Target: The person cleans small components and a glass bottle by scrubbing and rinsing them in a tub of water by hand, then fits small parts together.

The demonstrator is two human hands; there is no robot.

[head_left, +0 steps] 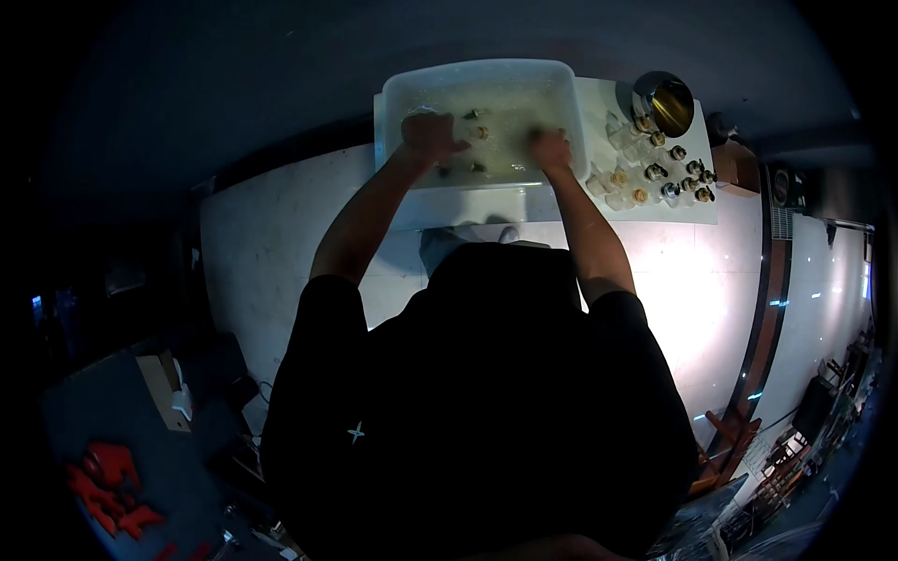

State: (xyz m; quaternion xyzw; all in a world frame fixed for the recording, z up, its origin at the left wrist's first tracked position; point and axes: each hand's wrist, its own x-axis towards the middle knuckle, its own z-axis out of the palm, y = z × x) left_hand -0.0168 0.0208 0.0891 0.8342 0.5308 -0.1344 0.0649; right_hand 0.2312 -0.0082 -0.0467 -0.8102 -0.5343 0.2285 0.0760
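A large translucent plastic tub [479,67] of cloudy water stands on a white table [700,208]. Small dark-topped objects [477,114] float or lie in it. My left hand [432,136] is over the tub's left part, at the water, with some fingers spread toward the middle; whatever might be beneath it is hidden. Toward the tub's right side, my right hand [550,148] is blurred, close to a dark smeared shape, and its grip cannot be made out.
To the right of the tub stand several small clear bottles [657,172] with metallic or cork-coloured tops. Behind them is a shiny metal bowl [671,103]. A cardboard box [736,168] sits past the table's right edge. Red shapes [112,491] show at lower left.
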